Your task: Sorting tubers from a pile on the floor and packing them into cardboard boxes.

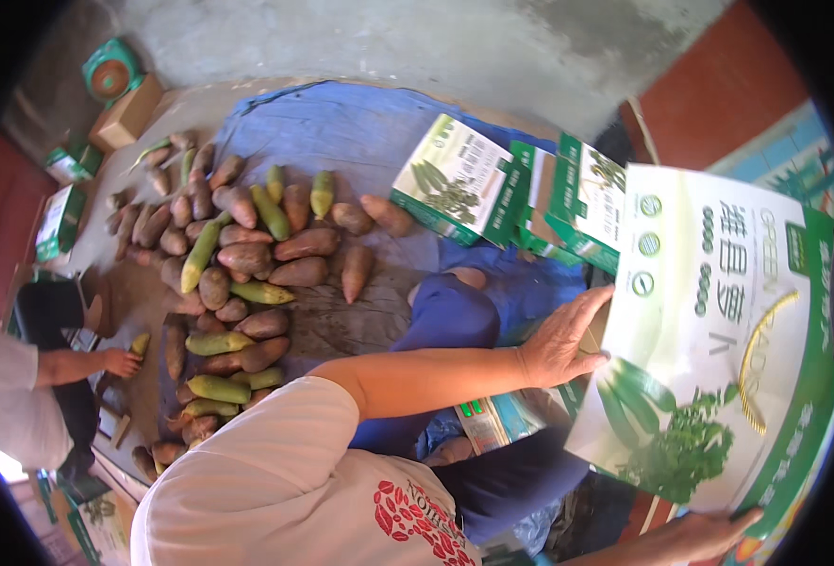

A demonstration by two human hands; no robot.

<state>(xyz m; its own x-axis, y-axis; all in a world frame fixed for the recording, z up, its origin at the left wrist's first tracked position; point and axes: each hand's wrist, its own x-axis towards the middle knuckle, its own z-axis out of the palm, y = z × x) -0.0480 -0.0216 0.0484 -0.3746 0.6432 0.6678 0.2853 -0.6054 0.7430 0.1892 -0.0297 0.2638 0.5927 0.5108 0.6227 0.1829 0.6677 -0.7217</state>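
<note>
In front of me on the right is a large white and green carton (681,311), tilted, with a yellow rope handle and printed green radishes and leaves. My left hand (565,341) is at its left edge, thumb on the face and fingertips partly hidden by the carton. Along the lower edge, my right hand (705,536) grips it, fingers curled at the border. Beyond my left hand, similar cartons (455,179) lie on a blue tarp (299,127). To the left spreads a pile of reddish-brown root vegetables (245,258) mixed with green radishes (200,255).
At the left, another person (21,396) holds a yellowish-green vegetable (140,345). A green scale (111,74) and a brown cardboard box (126,113) stand at the far left. A grey wall (370,47) closes the back. A printed flat package (497,420) lies near my legs.
</note>
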